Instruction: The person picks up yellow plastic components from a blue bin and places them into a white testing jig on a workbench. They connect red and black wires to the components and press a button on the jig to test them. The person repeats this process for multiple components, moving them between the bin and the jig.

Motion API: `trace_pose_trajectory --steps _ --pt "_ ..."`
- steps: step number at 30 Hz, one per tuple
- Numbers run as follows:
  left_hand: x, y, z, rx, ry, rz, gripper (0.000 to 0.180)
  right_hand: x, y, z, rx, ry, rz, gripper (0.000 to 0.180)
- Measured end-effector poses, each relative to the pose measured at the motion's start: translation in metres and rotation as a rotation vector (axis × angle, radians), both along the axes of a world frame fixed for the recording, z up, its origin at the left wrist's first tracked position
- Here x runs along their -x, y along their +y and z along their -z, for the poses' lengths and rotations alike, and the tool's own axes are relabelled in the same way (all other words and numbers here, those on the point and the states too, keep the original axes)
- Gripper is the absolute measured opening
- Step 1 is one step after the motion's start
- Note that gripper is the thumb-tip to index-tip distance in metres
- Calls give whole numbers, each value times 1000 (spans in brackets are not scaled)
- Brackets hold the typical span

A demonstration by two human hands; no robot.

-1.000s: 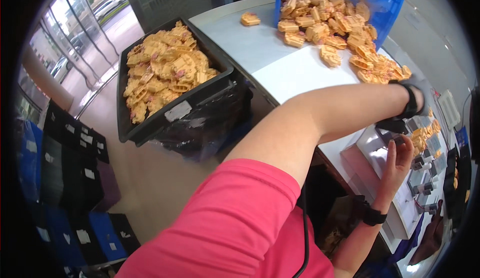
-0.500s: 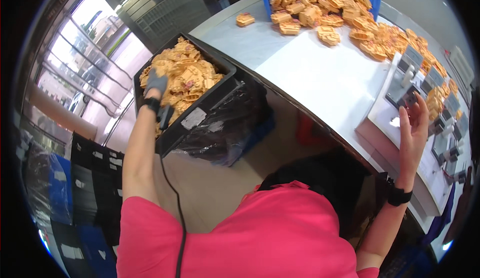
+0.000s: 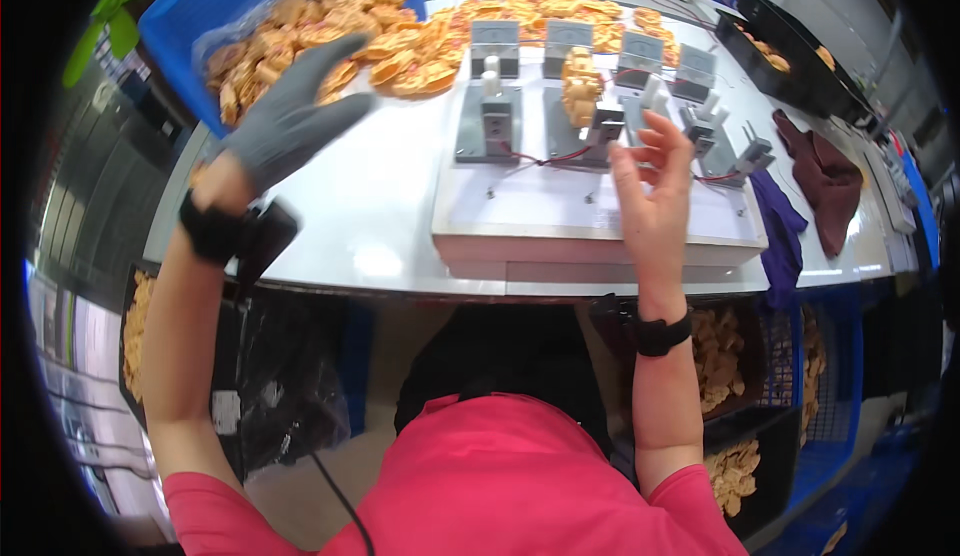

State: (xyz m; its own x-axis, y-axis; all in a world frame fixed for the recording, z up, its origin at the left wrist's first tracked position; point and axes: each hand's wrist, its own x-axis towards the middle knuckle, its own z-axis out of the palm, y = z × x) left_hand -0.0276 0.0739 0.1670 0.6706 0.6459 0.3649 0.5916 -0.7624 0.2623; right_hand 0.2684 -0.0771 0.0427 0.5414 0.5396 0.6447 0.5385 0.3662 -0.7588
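Observation:
My left hand, in a grey glove, is raised over the left of the white table, thumb and fingers spread, holding nothing. It is nearest to the blue bin of orange-yellow plastic parts. Bare and open, my right hand hovers in front of a row of small grey fixtures. Its thumb and fingertips are close to the dark block of the second fixture; whether they touch it I cannot tell. One orange-yellow plastic part stands upright in that fixture. The leftmost fixture holds no part.
More loose orange-yellow parts lie behind the fixtures, which sit on a raised white board. A purple cloth and a maroon cloth lie at the right. A black tray is beyond. Red wires run between fixtures.
My view has swung from the crate on the left to the table. My left hand has left the crate of parts and come over the table. My right hand stays by the fixtures.

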Motion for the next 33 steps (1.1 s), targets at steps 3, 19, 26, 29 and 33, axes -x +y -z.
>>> trace_pose_trajectory --steps 3,19,26,29,33 --pt "-107 13 -21 77 148 249 71 2 2 0 55 -1 -126 38" --pt "-230 2 -15 -457 815 502 30 10 -6 -11 148 81 -295 31" --pt "-109 0 -83 -600 395 325 48 -2 -4 -2 97 107 -269 31" --pt "18 -10 -49 -706 566 -179 53 1 -7 -3 62 53 -235 32" --pt "216 -75 -4 0 1035 -1155 49 11 -5 -4 58 64 -324 33"
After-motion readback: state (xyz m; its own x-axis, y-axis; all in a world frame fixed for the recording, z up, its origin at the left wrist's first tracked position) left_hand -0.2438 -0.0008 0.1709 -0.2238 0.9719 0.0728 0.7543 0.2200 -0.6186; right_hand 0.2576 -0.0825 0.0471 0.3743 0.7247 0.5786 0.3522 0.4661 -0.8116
